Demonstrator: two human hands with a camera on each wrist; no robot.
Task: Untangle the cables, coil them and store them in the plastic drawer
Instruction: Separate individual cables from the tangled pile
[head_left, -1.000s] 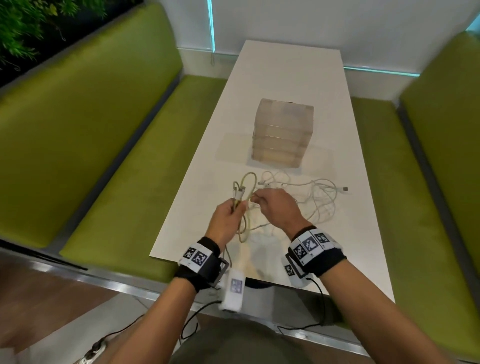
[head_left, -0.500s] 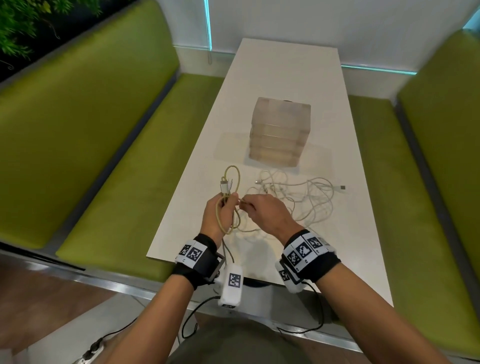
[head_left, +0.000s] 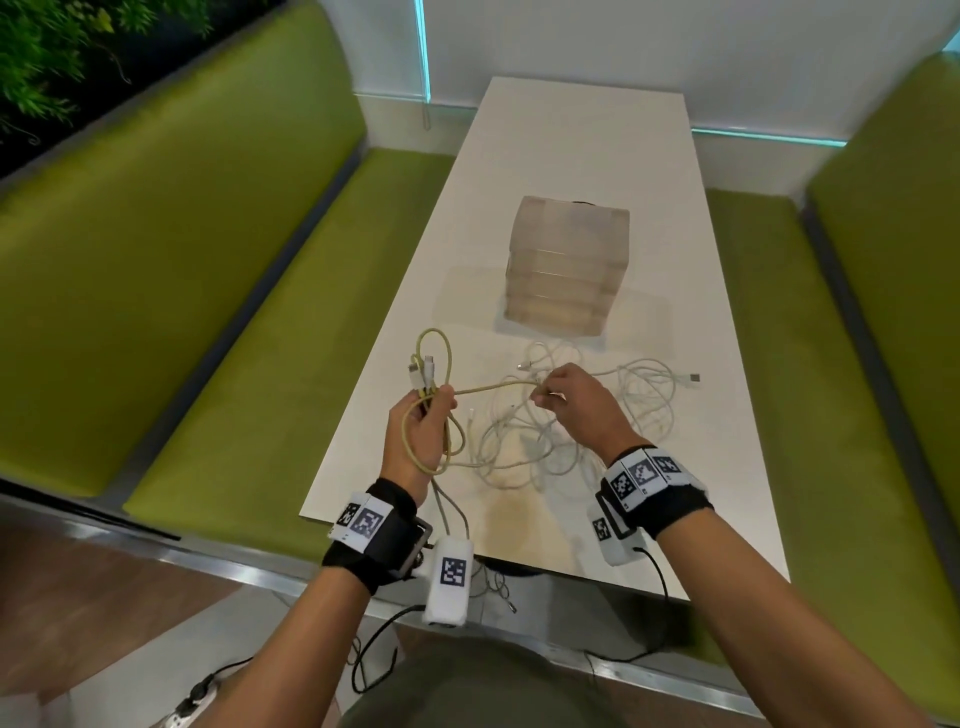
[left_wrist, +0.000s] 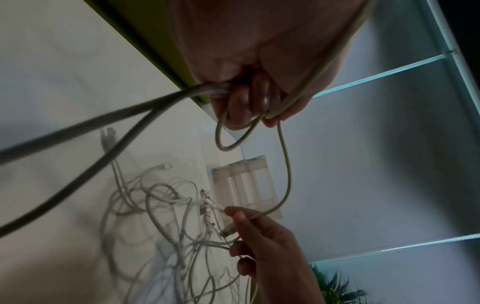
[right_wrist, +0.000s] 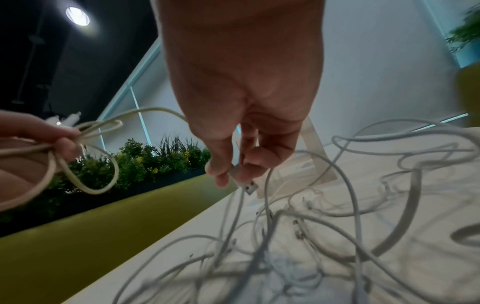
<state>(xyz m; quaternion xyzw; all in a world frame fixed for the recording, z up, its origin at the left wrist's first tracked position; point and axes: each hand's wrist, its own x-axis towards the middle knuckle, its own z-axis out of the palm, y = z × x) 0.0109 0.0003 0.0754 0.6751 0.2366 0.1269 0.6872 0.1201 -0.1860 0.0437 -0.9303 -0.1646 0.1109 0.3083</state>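
Observation:
My left hand (head_left: 423, 421) grips a yellowish cable (head_left: 493, 387) gathered in a few loops, its white plugs (head_left: 422, 370) sticking up above the fist. One strand runs right to my right hand (head_left: 550, 392), which pinches the cable's USB plug (right_wrist: 245, 185) between thumb and fingers. Under and beside the right hand, a tangle of white cables (head_left: 582, 436) lies on the white table (head_left: 571, 156). The translucent plastic drawer unit (head_left: 569, 270) stands shut just beyond the tangle. In the left wrist view the loops (left_wrist: 233, 142) hang from my curled fingers (left_wrist: 249, 102).
Green bench seats (head_left: 270, 332) flank the table on both sides, with a white wall at the far end. Plants (head_left: 47, 47) stand behind the left bench. One loose USB plug (head_left: 693, 378) lies at the tangle's right edge. Dark wires hang below my wrists.
My hands have drawn apart: the left moved down and left with the loops, the right moved right, stretching a strand of the yellowish cable between them.

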